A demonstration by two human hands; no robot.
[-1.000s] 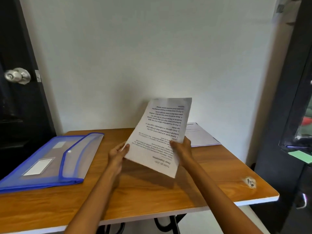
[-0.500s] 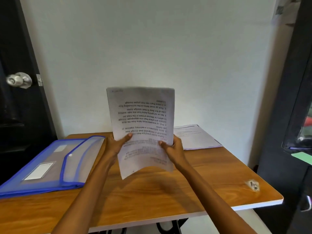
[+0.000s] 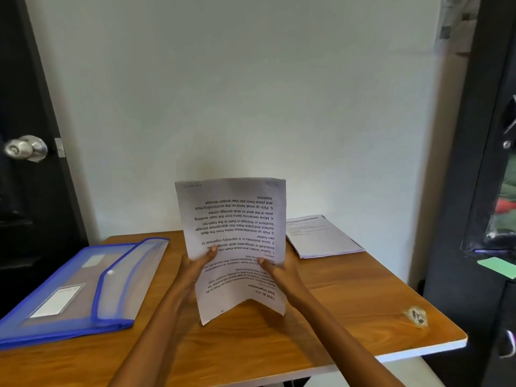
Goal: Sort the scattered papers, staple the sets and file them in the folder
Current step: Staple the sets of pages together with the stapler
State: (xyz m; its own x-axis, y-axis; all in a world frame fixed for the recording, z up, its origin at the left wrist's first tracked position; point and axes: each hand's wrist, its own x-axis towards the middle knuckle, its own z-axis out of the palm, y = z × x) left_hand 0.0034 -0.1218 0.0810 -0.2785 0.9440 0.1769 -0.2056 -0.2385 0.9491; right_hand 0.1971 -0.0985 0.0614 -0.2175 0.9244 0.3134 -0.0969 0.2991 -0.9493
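Both hands, left hand (image 3: 195, 270) and right hand (image 3: 279, 270), pinch a white printed paper sheaf (image 3: 233, 233) upright above the wooden counter (image 3: 349, 308), right of the blue translucent plastic folder (image 3: 83, 286), probably to square its edges; a flat white paper stack (image 3: 321, 236) waits beyond.

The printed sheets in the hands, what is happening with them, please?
A person holds a set of printed sheets upright over the wooden table, the left hand gripping its left edge and the right hand its right edge. The text faces the camera upside down. A blue plastic folder lies flat on the table's left side, and another pile of papers rests at the back right. No stapler shows in this view, and nothing appears to be filed yet.
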